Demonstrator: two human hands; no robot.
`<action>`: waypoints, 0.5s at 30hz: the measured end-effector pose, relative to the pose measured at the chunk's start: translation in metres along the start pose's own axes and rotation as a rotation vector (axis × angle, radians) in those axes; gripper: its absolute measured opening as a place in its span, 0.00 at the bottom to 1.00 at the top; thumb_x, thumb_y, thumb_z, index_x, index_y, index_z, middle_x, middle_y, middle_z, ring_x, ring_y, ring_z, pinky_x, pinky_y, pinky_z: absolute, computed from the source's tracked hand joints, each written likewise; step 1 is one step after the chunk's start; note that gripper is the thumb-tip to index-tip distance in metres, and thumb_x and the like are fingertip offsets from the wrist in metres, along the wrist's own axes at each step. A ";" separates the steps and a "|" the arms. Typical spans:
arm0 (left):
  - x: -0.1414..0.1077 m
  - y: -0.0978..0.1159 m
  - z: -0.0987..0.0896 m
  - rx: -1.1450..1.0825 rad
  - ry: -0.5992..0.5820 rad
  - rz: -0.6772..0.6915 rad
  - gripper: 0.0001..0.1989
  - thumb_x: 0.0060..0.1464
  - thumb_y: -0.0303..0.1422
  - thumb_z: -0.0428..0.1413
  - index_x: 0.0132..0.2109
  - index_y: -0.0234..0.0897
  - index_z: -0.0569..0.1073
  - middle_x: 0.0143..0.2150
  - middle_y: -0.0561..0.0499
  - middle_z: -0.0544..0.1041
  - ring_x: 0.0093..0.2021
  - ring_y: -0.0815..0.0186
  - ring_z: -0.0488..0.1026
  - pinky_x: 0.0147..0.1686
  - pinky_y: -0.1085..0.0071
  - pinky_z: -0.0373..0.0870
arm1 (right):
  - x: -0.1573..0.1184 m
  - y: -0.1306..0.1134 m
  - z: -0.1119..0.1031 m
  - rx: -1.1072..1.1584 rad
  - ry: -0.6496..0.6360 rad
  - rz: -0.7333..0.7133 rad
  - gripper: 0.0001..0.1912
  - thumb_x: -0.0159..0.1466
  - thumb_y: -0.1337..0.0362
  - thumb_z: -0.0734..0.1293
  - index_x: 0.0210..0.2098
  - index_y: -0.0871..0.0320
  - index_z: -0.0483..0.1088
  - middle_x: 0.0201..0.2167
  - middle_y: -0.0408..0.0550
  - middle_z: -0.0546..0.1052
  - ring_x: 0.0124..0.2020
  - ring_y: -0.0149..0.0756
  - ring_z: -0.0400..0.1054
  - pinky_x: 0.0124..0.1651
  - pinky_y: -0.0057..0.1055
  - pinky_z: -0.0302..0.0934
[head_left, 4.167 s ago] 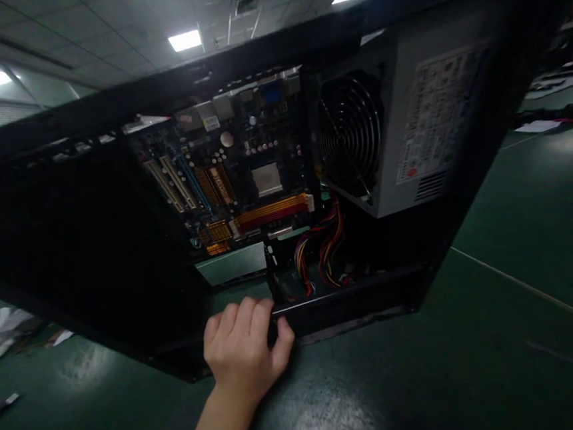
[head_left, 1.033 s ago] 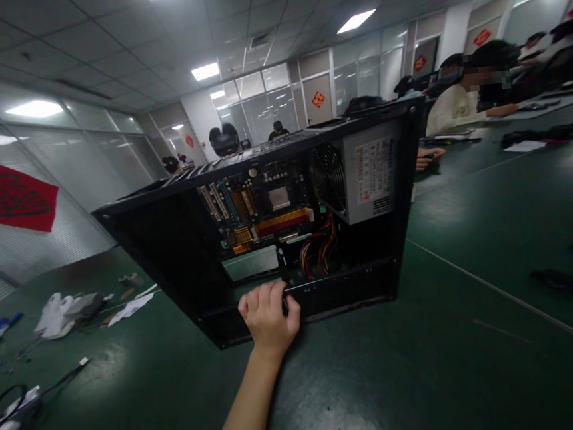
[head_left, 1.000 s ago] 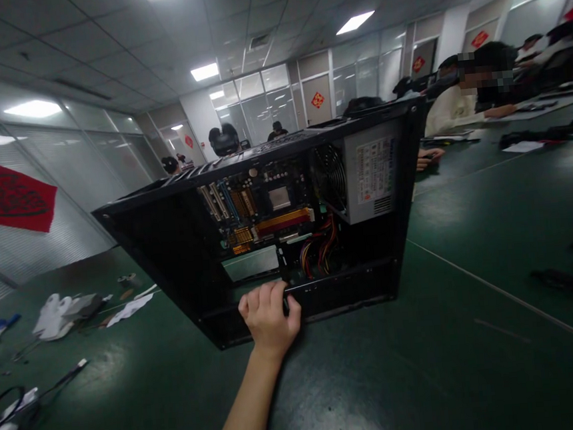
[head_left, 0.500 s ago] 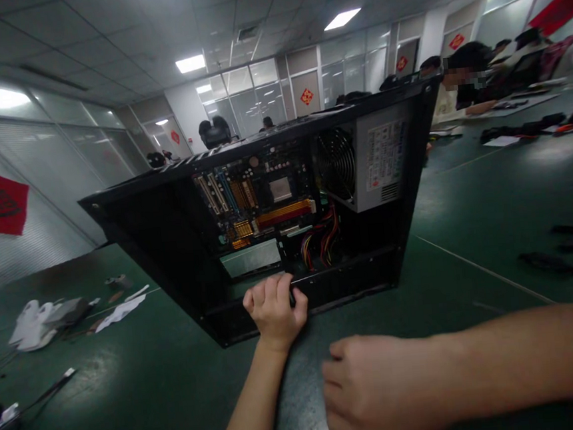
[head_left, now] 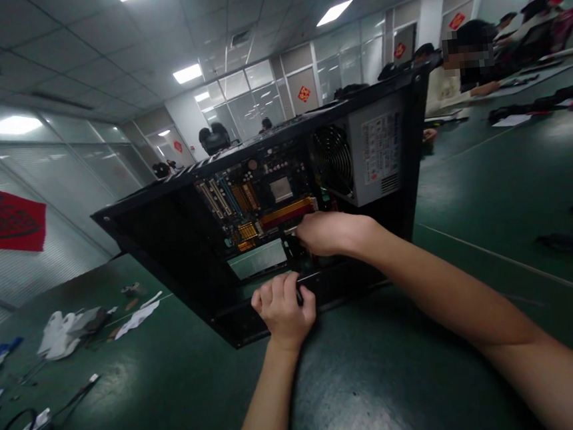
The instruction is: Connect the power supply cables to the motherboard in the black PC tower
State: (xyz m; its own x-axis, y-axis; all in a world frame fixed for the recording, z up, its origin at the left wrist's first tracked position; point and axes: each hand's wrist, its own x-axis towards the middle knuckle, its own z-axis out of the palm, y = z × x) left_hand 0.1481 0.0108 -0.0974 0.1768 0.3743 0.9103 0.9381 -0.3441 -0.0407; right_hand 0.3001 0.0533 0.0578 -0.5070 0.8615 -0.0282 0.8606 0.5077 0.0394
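A black computer case (head_left: 157, 253) stands tilted on the green table, its open side facing me. My left hand (head_left: 285, 309) is closed around the lower frame rail of the case. My right hand (head_left: 325, 233) reaches inside, at the lower edge of the motherboard (head_left: 259, 194). Its fingers are bent together, and what they hold, if anything, is hidden. Above this hand sits the silver power supply (head_left: 379, 153) with its black fan grille. The cables below the power supply are mostly covered by the right hand and forearm.
On the left of the green table (head_left: 193, 410) lie a white plastic bag (head_left: 59, 335), paper scraps (head_left: 138, 320) and a cable with a white plug (head_left: 81, 390). Dark items (head_left: 570, 244) lie on the right. A person (head_left: 473, 58) sits behind the case at right.
My right hand has moved from the table front up and into the case, over the cables. My left hand keeps its grip on the rail. The view has shifted slightly.
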 end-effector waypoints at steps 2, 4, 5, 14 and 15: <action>0.000 -0.001 0.000 -0.007 0.006 0.004 0.09 0.51 0.32 0.56 0.41 0.39 0.76 0.36 0.50 0.79 0.38 0.59 0.70 0.45 0.58 0.54 | 0.005 0.007 0.000 0.018 -0.143 -0.005 0.16 0.65 0.65 0.63 0.47 0.69 0.76 0.42 0.66 0.79 0.43 0.51 0.75 0.40 0.36 0.67; 0.001 -0.001 0.000 -0.010 0.011 0.013 0.09 0.51 0.32 0.56 0.41 0.39 0.76 0.36 0.49 0.79 0.38 0.59 0.70 0.45 0.58 0.54 | 0.002 0.013 -0.002 0.048 -0.165 0.003 0.18 0.66 0.61 0.62 0.46 0.69 0.77 0.42 0.66 0.79 0.41 0.50 0.76 0.40 0.36 0.67; 0.001 -0.002 0.000 -0.008 0.010 0.017 0.09 0.51 0.32 0.56 0.41 0.39 0.76 0.36 0.49 0.79 0.38 0.59 0.70 0.45 0.58 0.54 | 0.000 0.014 -0.004 0.061 -0.143 0.012 0.19 0.67 0.61 0.61 0.46 0.69 0.77 0.41 0.65 0.79 0.40 0.49 0.76 0.40 0.36 0.67; 0.002 -0.002 -0.002 0.008 -0.010 0.026 0.09 0.52 0.32 0.56 0.41 0.39 0.75 0.36 0.50 0.79 0.38 0.59 0.70 0.45 0.58 0.54 | 0.025 0.028 0.027 0.026 -0.291 0.095 0.21 0.63 0.60 0.65 0.50 0.68 0.76 0.46 0.65 0.78 0.45 0.52 0.75 0.44 0.39 0.68; 0.002 -0.002 -0.002 0.009 -0.012 0.027 0.09 0.52 0.32 0.56 0.41 0.39 0.75 0.36 0.50 0.79 0.38 0.59 0.70 0.45 0.58 0.54 | 0.031 0.029 0.033 0.007 -0.336 0.066 0.20 0.62 0.61 0.66 0.50 0.66 0.76 0.48 0.64 0.78 0.47 0.52 0.74 0.45 0.38 0.68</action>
State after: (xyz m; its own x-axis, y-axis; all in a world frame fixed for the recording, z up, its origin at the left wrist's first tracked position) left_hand 0.1458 0.0102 -0.0944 0.2058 0.3752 0.9038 0.9354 -0.3467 -0.0691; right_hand 0.3113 0.0942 0.0255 -0.4066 0.8424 -0.3536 0.8920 0.4497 0.0455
